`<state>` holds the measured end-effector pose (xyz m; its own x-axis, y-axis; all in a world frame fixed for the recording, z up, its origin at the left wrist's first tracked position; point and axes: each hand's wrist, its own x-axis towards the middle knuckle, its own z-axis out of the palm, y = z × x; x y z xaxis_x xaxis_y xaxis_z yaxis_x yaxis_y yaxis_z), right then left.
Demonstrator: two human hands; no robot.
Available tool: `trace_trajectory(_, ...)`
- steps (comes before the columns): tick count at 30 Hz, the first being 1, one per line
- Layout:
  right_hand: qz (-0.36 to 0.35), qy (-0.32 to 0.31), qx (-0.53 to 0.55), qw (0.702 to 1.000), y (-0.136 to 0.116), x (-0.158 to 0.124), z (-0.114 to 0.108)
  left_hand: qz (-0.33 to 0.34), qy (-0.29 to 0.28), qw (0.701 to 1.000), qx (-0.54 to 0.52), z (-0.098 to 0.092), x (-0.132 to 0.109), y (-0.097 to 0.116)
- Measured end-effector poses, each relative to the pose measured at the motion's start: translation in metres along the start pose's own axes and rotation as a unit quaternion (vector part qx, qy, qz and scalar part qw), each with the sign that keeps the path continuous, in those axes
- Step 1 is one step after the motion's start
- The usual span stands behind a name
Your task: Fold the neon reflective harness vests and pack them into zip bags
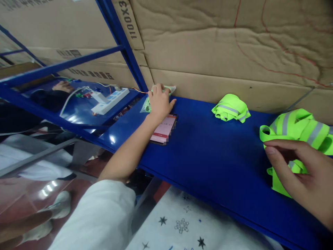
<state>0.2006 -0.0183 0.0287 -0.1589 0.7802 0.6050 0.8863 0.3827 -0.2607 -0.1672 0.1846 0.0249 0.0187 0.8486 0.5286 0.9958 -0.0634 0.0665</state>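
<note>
My left hand [160,102] reaches to the far left of the blue table, its fingers curled over a small clear plastic bag [146,105] with green contents. Just below that hand lies a phone [162,130] with a lit pink screen, partly covered by my wrist. At the right, my right hand [304,177] has thumb and forefinger pinched together at the edge of a neon-green reflective strap [279,143]. The strap belongs to a loose pile of loops and partly passes behind my fingers. A smaller rolled bundle of reflective strap [230,107] sits at the back of the table.
Cardboard [195,59] lines the table's back edge. A blue metal frame [130,52] divides off the left workplace, where a white power strip [111,100] and cables lie. Another person's hand [63,86] rests there. Someone's legs and shoes [61,205] show at lower left.
</note>
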Motion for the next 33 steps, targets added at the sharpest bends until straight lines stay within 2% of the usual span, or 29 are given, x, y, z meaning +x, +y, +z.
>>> trace_trajectory(3,-0.018,-0.002,-0.036,0.999,-0.005,0.003,0.001,0.075,-0.040,0.995,-0.047,0.003,-0.001,0.002)
trace_trajectory(6,-0.043,-0.008,-0.038,0.998,-0.011,0.006,0.001,0.122,-0.085,0.988,-0.044,0.006,-0.003,0.002)
trace_trajectory(9,-0.072,-0.019,-0.038,0.996,-0.013,0.008,0.000,0.135,-0.116,0.984,-0.021,0.012,-0.004,0.000)
trace_trajectory(13,-0.112,-0.024,-0.041,0.993,-0.008,0.009,0.001,0.132,-0.105,0.984,-0.055,0.015,-0.003,-0.001)
trace_trajectory(16,-0.118,-0.047,-0.036,0.991,-0.002,0.010,0.003,0.128,-0.086,0.985,-0.076,0.008,-0.003,0.005)
trace_trajectory(18,-0.117,-0.085,-0.039,0.989,0.001,0.009,0.006,0.135,-0.072,0.984,-0.087,-0.002,-0.007,0.013)
trace_trajectory(21,-0.107,-0.160,-0.052,0.980,0.005,0.008,0.011,0.189,-0.065,0.972,-0.121,-0.024,-0.022,0.033)
trace_trajectory(23,-0.101,-0.216,-0.058,0.969,0.005,0.007,0.014,0.253,-0.057,0.955,-0.147,-0.039,-0.041,0.050)
trace_trajectory(25,-0.099,-0.269,-0.054,0.957,0.003,0.007,0.015,0.326,-0.024,0.930,-0.166,-0.051,-0.067,0.068)
trace_trajectory(27,-0.101,-0.315,-0.038,0.943,-0.001,0.008,0.016,0.428,0.004,0.884,-0.189,-0.055,-0.093,0.083)
trace_trajectory(30,-0.103,-0.349,-0.021,0.931,-0.004,0.010,0.016,0.535,0.013,0.814,-0.226,-0.048,-0.120,0.099)
trace_trajectory(31,-0.102,-0.352,-0.020,0.930,-0.004,0.010,0.016,0.548,0.008,0.803,-0.234,-0.043,-0.124,0.102)
trace_trajectory(33,-0.101,-0.350,-0.018,0.931,-0.003,0.010,0.016,0.546,-0.014,0.800,-0.248,-0.032,-0.127,0.105)
